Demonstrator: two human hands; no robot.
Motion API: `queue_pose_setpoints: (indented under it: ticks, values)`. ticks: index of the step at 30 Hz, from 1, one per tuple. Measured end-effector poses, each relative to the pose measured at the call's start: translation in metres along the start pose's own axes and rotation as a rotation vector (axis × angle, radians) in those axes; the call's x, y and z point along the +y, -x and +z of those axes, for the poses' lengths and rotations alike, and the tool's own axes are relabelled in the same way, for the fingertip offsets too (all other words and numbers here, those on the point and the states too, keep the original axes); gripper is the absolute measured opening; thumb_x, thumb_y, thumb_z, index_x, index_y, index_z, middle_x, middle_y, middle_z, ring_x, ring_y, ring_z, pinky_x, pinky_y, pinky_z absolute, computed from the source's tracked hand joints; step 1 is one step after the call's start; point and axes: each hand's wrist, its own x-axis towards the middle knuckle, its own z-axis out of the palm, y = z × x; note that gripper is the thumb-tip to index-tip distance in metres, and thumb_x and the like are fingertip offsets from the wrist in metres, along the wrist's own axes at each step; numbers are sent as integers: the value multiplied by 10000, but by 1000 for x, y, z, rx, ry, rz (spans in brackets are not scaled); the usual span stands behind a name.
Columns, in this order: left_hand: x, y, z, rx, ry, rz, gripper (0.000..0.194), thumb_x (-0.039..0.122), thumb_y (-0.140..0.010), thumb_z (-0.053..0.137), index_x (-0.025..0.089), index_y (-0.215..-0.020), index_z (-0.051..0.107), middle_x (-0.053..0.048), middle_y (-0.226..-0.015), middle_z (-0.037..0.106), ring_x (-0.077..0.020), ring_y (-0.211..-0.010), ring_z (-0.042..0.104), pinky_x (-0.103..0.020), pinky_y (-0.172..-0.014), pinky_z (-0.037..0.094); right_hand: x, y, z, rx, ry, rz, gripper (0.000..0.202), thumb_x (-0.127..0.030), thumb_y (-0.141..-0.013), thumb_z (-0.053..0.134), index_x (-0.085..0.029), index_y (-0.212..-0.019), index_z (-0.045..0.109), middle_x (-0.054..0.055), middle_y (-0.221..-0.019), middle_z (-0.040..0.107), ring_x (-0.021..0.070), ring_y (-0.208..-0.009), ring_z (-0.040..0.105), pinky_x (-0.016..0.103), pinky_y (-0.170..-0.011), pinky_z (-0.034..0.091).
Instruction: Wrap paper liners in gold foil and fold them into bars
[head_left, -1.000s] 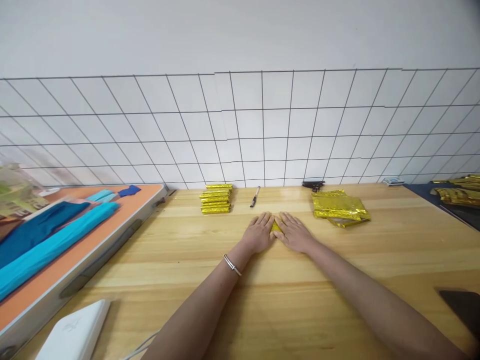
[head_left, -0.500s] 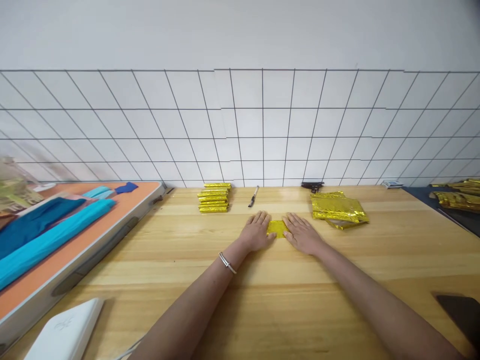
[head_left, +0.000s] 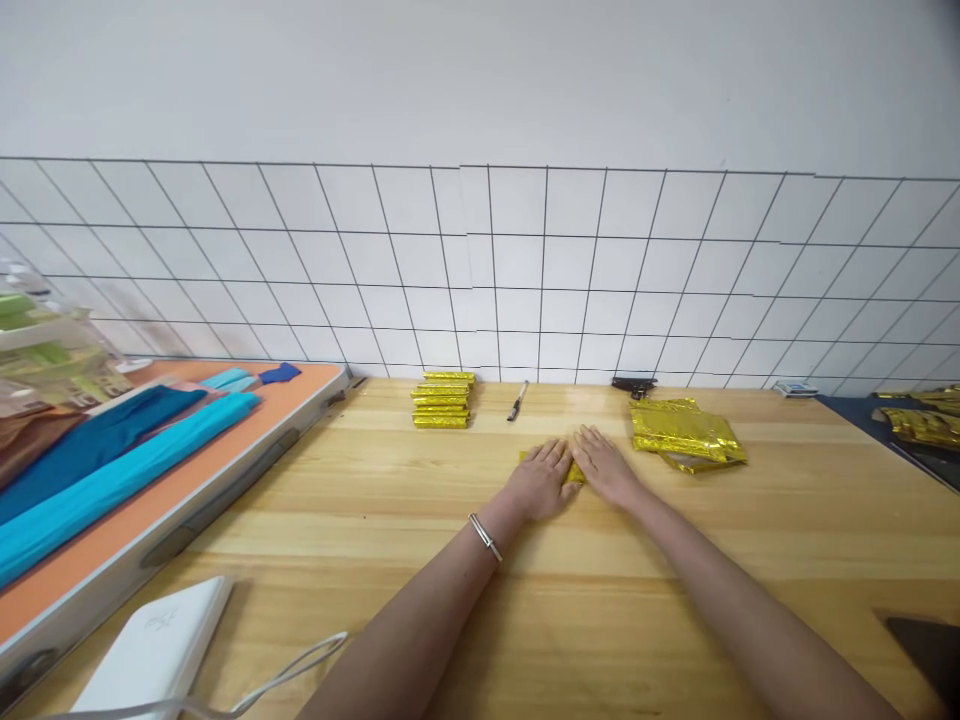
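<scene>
A small gold foil piece [head_left: 576, 474] lies flat on the wooden table, mostly covered by my hands. My left hand [head_left: 541, 480], with a silver bangle at the wrist, rests palm down over it, fingers stretched out. Beside it, my right hand [head_left: 604, 468] lies flat at the foil's right end, fingers extended. Several folded gold strips [head_left: 441, 402] are lined up behind and to the left. Larger gold foil packets [head_left: 686, 432] lie in an overlapping pile to the right. A pen [head_left: 517, 401] is behind my hands.
Orange-topped surface [head_left: 300, 385] at left holds blue rolled cloth [head_left: 150, 465]. A white power bank [head_left: 154, 650] with a cable sits front left. A black object [head_left: 634, 385] is near the wall. A dark item [head_left: 926, 650] lies front right.
My left hand has slid right over the foil, closer to my right hand, covering more of it. The camera view has shifted slightly.
</scene>
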Motion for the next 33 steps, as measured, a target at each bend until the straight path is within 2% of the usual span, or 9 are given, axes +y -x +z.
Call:
queue_pose_setpoints:
  ticks: [3, 5, 8, 15, 20, 26, 30, 33]
  values:
    - [0, 0, 2, 0, -4, 16, 594, 436, -875, 314, 115, -1373, 269, -140, -1422, 301, -259, -1332, 211, -437, -1069, 154, -30, -15, 11, 38, -60, 7, 652, -429, -900, -98, -159, -1423, 183, 48, -1470, 226, 141, -1348, 160, 353, -1088, 147]
    - [1, 0, 3, -5, -1, 25, 600, 397, -864, 352, 101, -1377, 255, -141, -1434, 274, -257, -1339, 189, -430, -1079, 122, -44, -20, 18, 38, -84, 7, 666, -465, -898, -80, -157, -1419, 199, 41, -1468, 233, 153, -1350, 154, 357, -1096, 124]
    - [1, 1, 2, -1, 7, 37, 609, 356, -861, 366, 94, -1389, 213, -135, -1452, 230, -248, -1342, 179, -415, -1084, 113, -50, -16, 22, 28, -96, -4, 683, -523, -895, -22, -139, -1420, 187, 37, -1483, 184, 164, -1359, 107, 340, -1104, 84]
    - [-17, 18, -6, 26, 60, 29, 683, 474, -823, 404, 149, -1395, 223, -108, -1449, 252, -254, -1334, 204, -417, -1078, 172, -41, -5, 19, -25, -67, -29, 693, -572, -881, 17, -166, -1429, 148, 36, -1497, 106, 190, -1363, 79, 367, -1093, 66]
    - [-28, 27, -5, 4, 65, -9, 735, 552, -817, 380, 144, -1402, 207, -113, -1445, 261, -264, -1333, 214, -407, -1076, 169, -36, 2, 14, -71, -21, -88, 707, -600, -871, 70, -174, -1431, 137, 41, -1493, 119, 191, -1365, 68, 362, -1096, 38]
    - [-31, 28, -12, -30, 62, 11, 763, 631, -830, 283, 115, -1391, 245, -127, -1452, 237, -266, -1344, 180, -387, -1081, 149, -6, 19, -2, -105, 51, -140, 680, -594, -874, 136, -197, -1424, 178, 36, -1493, 113, 205, -1364, 72, 380, -1094, 82]
    - [-33, 27, -17, -37, 102, -8, 609, 530, -897, 223, 163, -1379, 282, -94, -1444, 270, -227, -1340, 208, -379, -1071, 179, 12, 28, -6, -101, 82, -117, 644, -566, -887, 146, -217, -1429, 140, 31, -1495, 102, 197, -1364, 74, 390, -1092, 111]
    - [-35, 26, -18, -21, 121, -43, 489, 431, -928, 215, 224, -1358, 319, -54, -1424, 325, -189, -1321, 261, -369, -1056, 214, 16, 32, -7, -72, 75, -108, 607, -531, -901, 158, -231, -1428, 138, 32, -1490, 135, 192, -1362, 92, 401, -1090, 126]
